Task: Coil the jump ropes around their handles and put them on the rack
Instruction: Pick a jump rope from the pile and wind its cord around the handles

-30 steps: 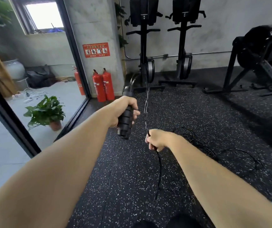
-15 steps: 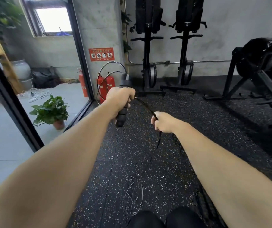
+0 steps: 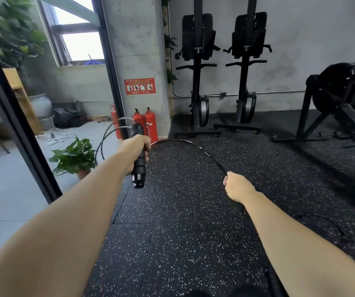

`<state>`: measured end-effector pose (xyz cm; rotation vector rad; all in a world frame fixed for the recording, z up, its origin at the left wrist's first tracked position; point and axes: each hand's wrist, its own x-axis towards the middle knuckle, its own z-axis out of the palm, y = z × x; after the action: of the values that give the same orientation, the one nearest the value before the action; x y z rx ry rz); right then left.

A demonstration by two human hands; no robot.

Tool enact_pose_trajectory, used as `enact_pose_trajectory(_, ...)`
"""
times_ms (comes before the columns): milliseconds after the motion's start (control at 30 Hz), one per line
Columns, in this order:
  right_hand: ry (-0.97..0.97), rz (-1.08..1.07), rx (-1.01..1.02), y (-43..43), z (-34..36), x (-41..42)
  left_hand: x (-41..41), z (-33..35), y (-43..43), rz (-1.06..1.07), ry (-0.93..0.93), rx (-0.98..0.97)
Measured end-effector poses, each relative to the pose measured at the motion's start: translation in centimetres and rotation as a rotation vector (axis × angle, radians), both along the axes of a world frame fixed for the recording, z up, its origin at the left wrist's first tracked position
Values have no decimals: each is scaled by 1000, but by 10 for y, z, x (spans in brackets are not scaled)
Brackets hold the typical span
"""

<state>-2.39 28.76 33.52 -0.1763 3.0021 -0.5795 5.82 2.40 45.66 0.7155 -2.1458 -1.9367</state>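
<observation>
My left hand (image 3: 135,149) grips a black ribbed jump rope handle (image 3: 139,170), held upright with its lower end sticking out below the fist. Thin black rope (image 3: 195,146) arcs from the handle rightward to my right hand (image 3: 237,187), which pinches it. A loop of the same rope (image 3: 105,139) curls out to the left of the handle's top. More rope trails down past my right forearm to the floor (image 3: 326,221). No rack for the ropes is in view.
Black speckled rubber flooring (image 3: 183,221) stretches ahead. Two upright black machines (image 3: 198,71) stand against the back wall, and another machine (image 3: 341,99) sits at right. Fire extinguishers (image 3: 148,123) and a potted plant (image 3: 75,156) stand at left by a glass door frame (image 3: 22,129).
My right hand has moved out to the right and down, drawing the rope into a wide arc. The left hand keeps the handle upright with the loop at its top.
</observation>
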Motion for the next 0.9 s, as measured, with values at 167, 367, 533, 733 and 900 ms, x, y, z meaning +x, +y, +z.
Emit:
enact_pose_trajectory(167,10,86,105,1,24,-2,-1,-8,8,-61,-154,-152)
enact_pose_trajectory(367,70,343,190,-23,50,9,-4,10,49,-141,-36,-131)
enact_pose_trajectory(533,253,429,-223,-50,80,21,1,8,94,-314,-99,-131)
enact_pose_trajectory(733,-33,324,-561,-32,88,11,-3,17,85,-234,39,-60)
enact_pose_trajectory(900,-187,283,-681,-9,68,9,-5,34,61,-113,180,-18)
